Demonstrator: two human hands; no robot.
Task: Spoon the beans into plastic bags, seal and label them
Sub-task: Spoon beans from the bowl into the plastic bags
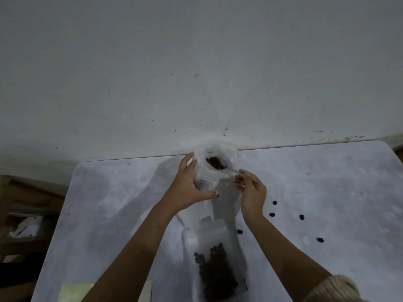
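- The blurred clear plastic vessel (207,177) at frame centre cannot be told as bag or tub.
- It is gripped by the left hand (187,188), fingers curled.
- A thin metal spoon (231,170) of dark brown beans (214,163) is pinched over it by the right hand (253,192).

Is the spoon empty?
No, the spoon in the right hand carries a heap of beans over the clear bag.

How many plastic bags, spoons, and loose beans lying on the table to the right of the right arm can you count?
Plastic bags: 2
Spoon: 1
Loose beans right of the right arm: 4
Total: 7
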